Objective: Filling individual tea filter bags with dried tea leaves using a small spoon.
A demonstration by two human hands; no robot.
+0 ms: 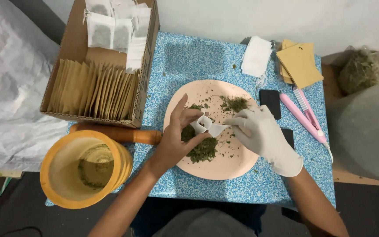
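One round pink plate (237, 169) on the speckled blue counter (189, 61) carries two patches of dry green herb (202, 151). One small white filter bag (207, 126) sits above the plate's centre. Bare left hand (174, 142): fingers pinching the bag's mouth. Right hand (266, 136), in one white glove: fingers pinching its opposite edge. One cardboard box (73, 41) holds tan envelopes and filled bags. One wooden mortar (84, 169), one pink sealer (305, 116).

Cardboard box (73, 46) at eleven o'clock is running off the top edge. Left hand (176, 140) is covering part of the green herb pile (203, 150). Grey mass (365, 127) at three o'clock is lying blurred, cut by the right edge. Wooden pestle (123, 134) is disappearing behind the mortar (84, 169). Both forearms are leaving the bottom edge.
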